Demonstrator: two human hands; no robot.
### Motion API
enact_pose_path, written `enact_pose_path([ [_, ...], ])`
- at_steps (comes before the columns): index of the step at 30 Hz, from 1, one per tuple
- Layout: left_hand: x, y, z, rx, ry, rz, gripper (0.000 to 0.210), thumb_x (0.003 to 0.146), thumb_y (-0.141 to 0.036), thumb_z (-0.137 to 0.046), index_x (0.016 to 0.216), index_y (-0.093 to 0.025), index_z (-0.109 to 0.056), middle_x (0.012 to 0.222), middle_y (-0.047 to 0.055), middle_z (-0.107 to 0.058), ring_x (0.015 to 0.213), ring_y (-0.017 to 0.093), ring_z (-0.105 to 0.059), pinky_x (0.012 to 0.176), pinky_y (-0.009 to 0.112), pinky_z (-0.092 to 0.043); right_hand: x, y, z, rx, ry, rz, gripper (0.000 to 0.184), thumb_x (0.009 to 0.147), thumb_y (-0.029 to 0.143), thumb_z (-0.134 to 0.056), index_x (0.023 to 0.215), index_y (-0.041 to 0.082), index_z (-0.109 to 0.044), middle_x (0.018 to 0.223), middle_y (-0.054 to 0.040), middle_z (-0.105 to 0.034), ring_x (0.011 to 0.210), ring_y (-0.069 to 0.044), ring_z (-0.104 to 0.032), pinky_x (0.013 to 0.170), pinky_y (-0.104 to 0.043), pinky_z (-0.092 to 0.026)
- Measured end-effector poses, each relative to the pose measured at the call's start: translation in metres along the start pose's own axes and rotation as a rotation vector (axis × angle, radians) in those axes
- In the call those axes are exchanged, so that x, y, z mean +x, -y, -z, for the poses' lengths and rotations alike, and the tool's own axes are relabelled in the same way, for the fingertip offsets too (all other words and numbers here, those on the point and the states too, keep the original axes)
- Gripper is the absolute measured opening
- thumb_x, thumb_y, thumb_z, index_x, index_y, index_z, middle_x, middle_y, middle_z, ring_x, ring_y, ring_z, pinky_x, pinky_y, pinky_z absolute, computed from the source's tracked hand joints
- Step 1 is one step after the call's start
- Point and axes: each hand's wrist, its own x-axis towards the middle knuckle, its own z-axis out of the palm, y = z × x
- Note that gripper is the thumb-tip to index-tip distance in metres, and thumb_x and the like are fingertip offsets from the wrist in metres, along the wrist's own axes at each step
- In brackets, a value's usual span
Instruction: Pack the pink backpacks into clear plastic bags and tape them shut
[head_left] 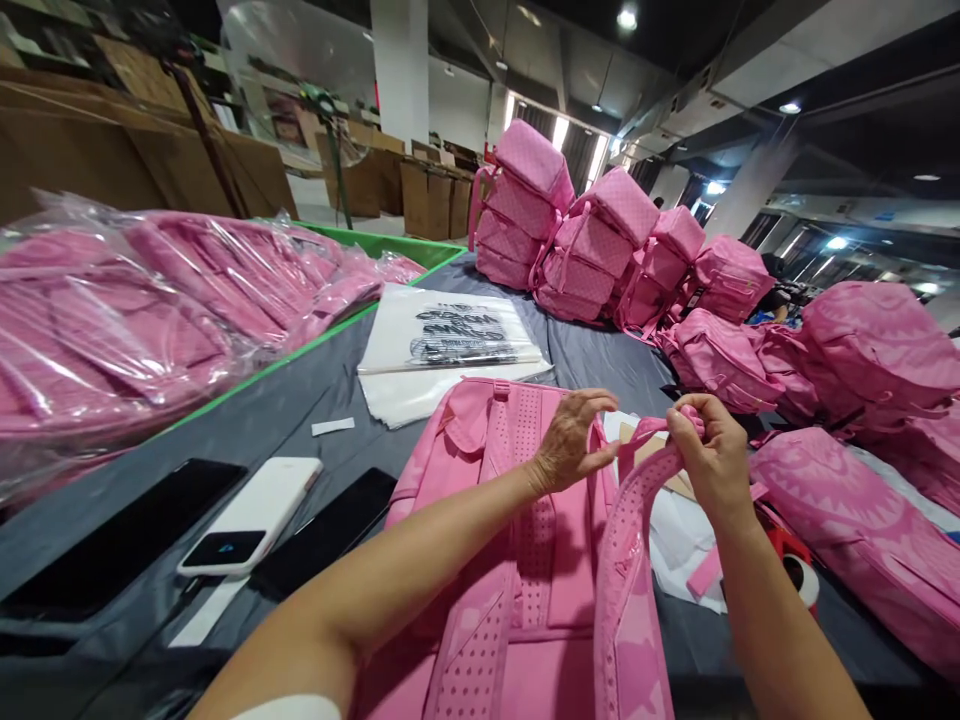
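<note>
A pink backpack (555,590) lies on the table before me, its back panel and perforated shoulder straps facing up. My right hand (709,450) is closed around the bunched webbing at the end of the right shoulder strap (637,530), lifting it off the bag. Over the upper back panel, my left hand (576,440) has its thumb and fingers apart, close to the strap's webbing; no held thing shows between them. The left shoulder strap (472,640) rests flat on the bag.
Printed plastic bags (457,340) lie stacked behind the backpack. At left are a white power bank (255,510), dark phones (127,530) and a green-edged bin (300,345) of wrapped pink bags. Pink backpacks (585,240) are piled behind and right, near a red tape dispenser (787,550).
</note>
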Motion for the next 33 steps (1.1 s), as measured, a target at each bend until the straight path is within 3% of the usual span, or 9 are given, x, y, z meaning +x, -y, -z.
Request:
enact_pose_path([
  [3, 0.024, -0.026, 0.009, -0.161, 0.139, -0.252, 0.037, 0.102, -0.041, -0.052, 0.128, -0.016, -0.058, 0.12, 0.012, -0.069, 0.111, 0.022, -0.065, 0.102, 0.038, -0.05, 0.0, 0.004, 0.003, 0.078, 0.104, -0.038, 0.034, 0.084, 0.05, -0.071, 0.081, 0.02, -0.056, 0.065, 0.0055, -0.046, 0.052, -0.007, -0.039, 0.046, -0.019, -0.035],
  [7, 0.05, -0.03, 0.01, 0.054, 0.221, -0.218, 0.032, 0.106, -0.037, -0.044, 0.119, -0.015, -0.064, 0.105, 0.01, -0.072, 0.098, 0.02, -0.068, 0.094, 0.035, -0.05, -0.001, 0.021, 0.016, 0.095, 0.149, -0.017, 0.041, 0.079, 0.053, -0.08, 0.084, 0.02, -0.057, 0.068, 0.0055, -0.046, 0.055, -0.008, -0.041, 0.05, -0.02, -0.037],
  [13, -0.008, -0.026, 0.013, -0.046, 0.356, 0.209, 0.03, 0.098, -0.019, -0.046, 0.12, -0.02, -0.066, 0.094, 0.004, -0.074, 0.091, 0.021, -0.069, 0.09, 0.035, -0.053, 0.031, -0.003, 0.038, -0.084, 0.353, 0.094, 0.049, 0.083, 0.062, -0.074, 0.104, 0.02, -0.061, 0.075, 0.0016, -0.056, 0.062, -0.013, -0.05, 0.056, -0.025, -0.04],
  [18, -0.093, -0.077, 0.021, -0.6, 0.161, 0.739, 0.039, 0.085, -0.03, -0.062, 0.123, -0.021, -0.064, 0.122, 0.007, -0.073, 0.112, 0.025, -0.068, 0.098, 0.037, -0.055, 0.068, -0.062, -0.027, -0.541, 0.409, 0.209, 0.031, 0.092, 0.049, -0.069, 0.103, 0.02, -0.064, 0.089, -0.0037, -0.064, 0.076, -0.018, -0.057, 0.07, -0.028, -0.042],
  [21, -0.121, -0.108, 0.031, -0.757, 0.064, 0.978, 0.034, 0.083, -0.046, -0.065, 0.106, -0.021, -0.069, 0.104, 0.006, -0.076, 0.101, 0.025, -0.07, 0.092, 0.038, -0.058, 0.069, -0.087, -0.089, -0.663, 0.627, 0.198, 0.027, 0.093, 0.045, -0.07, 0.102, 0.019, -0.067, 0.109, -0.0094, -0.067, 0.097, -0.023, -0.062, 0.084, -0.031, -0.045],
  [23, -0.127, -0.115, 0.045, -0.787, 0.156, 1.104, 0.039, 0.077, -0.056, -0.07, 0.093, -0.021, -0.068, 0.089, 0.006, -0.075, 0.089, 0.024, -0.072, 0.086, 0.038, -0.059, 0.063, -0.1, -0.121, -0.714, 0.724, 0.22, 0.031, 0.092, 0.047, -0.071, 0.106, 0.019, -0.069, 0.119, -0.0127, -0.065, 0.111, -0.028, -0.06, 0.094, -0.036, -0.045],
  [27, -0.109, -0.085, 0.098, -0.596, 0.438, 1.246, 0.044, 0.075, -0.064, -0.066, 0.076, -0.02, -0.06, 0.072, 0.005, -0.07, 0.065, 0.023, -0.07, 0.065, 0.036, -0.057, 0.056, -0.128, -0.146, -0.653, 0.662, 0.188, 0.061, 0.088, 0.056, -0.073, 0.135, 0.018, -0.059, 0.14, -0.0176, -0.057, 0.129, -0.032, -0.053, 0.107, -0.044, -0.042],
  [31, -0.06, -0.004, 0.151, 0.252, -0.038, 1.008, 0.023, 0.083, -0.043, -0.064, 0.074, -0.022, -0.062, 0.078, 0.005, -0.07, 0.087, 0.025, -0.07, 0.076, 0.032, -0.052, 0.051, -0.152, -0.148, -0.544, 0.665, 0.215, 0.065, 0.092, 0.058, -0.065, 0.144, 0.022, -0.054, 0.146, -0.0161, -0.056, 0.139, -0.032, -0.048, 0.118, -0.053, -0.031],
  [33, -0.037, 0.041, 0.159, 0.352, -0.13, 1.041, 0.022, 0.082, -0.039, -0.067, 0.071, -0.021, -0.06, 0.078, 0.008, -0.07, 0.092, 0.028, -0.068, 0.075, 0.033, -0.052, 0.045, -0.157, -0.15, -0.453, 0.642, 0.28, 0.057, 0.094, 0.055, -0.063, 0.141, 0.024, -0.056, 0.144, -0.0132, -0.059, 0.137, -0.03, -0.051, 0.122, -0.055, -0.026],
])
